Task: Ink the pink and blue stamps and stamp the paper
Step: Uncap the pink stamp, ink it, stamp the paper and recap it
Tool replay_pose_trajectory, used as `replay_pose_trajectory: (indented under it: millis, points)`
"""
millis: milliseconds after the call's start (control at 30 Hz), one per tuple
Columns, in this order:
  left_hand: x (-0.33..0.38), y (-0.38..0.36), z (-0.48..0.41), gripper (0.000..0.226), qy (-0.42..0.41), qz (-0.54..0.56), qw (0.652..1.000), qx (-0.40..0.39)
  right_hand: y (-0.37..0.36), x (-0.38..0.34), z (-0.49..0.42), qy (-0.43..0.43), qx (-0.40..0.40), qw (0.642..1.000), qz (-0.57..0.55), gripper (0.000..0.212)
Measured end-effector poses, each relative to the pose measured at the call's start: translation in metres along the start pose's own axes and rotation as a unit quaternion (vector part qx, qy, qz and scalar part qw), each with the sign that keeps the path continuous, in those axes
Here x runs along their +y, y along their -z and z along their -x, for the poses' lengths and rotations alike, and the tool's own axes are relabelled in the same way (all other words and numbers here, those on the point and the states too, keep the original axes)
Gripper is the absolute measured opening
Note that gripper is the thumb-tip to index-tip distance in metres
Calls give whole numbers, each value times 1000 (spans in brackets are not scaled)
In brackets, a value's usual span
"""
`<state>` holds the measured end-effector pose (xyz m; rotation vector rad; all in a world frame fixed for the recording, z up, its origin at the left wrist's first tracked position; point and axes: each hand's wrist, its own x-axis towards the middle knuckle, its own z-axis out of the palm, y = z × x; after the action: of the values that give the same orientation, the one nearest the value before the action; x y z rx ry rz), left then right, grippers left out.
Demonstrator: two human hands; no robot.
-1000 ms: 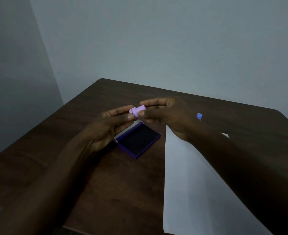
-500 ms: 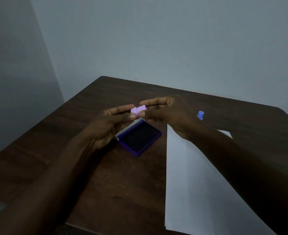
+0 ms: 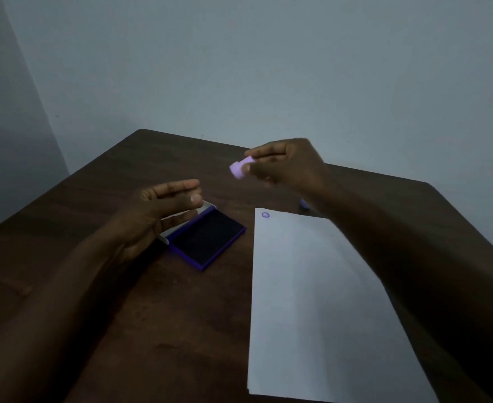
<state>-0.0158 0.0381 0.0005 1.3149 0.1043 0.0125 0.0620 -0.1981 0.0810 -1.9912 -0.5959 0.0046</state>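
Now the right hand [image 3: 290, 165] is raised above the table [image 3: 100, 286], beyond the far edge of the ink pad [image 3: 207, 238] and a little to its right. Its thumb and fingers are closed on the pink stamp [image 3: 238, 169], which lies tilted, with its wider end pointing left and slightly down; it touches neither the pad nor the paper [image 3: 312, 309]. The left hand [image 3: 158, 212] hovers over the left side of the pad, with nothing in it. Its fingers are stretched out and loosely apart from the thumb, so the hand is open. The pad sits on the table with its lid [image 3: 181, 225] folded back on the left side, partly hidden under the left hand, and its dark inked surface is uncovered. The paper lies just right of the pad, apart from it, and reaches to the near edge of the table. One small round purple mark [image 3: 265, 215] is on the paper, at the far corner nearest the pad. The blue stamp [image 3: 304, 204] stands right of the pad, past the paper's far edge, mostly hidden behind the right forearm.
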Motion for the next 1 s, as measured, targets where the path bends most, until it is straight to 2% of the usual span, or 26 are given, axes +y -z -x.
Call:
replay_pose_trajectory:
  millis: [100,233,400,500,667,1000]
  points:
    - [0,2,-1,32,-4,-24,1000,12,24,14,-18,-2,40,990,137,28]
    - [1,1,-1,35,-7,-63,997,42,40,39,-34,-7,29,964,264,23]
    - [2,1,-1,38,-1,-65,996,60,41,70,-43,-53,5,949,311,25]
    - [2,1,-1,38,3,-67,996,61,38,80,-45,-71,-11,946,316,17]
    - [2,2,-1,38,4,-64,996,64,32,82,-42,-93,-17,940,328,16]
    - [2,2,-1,39,3,-67,996,62,28,86,-41,-77,3,926,369,17]
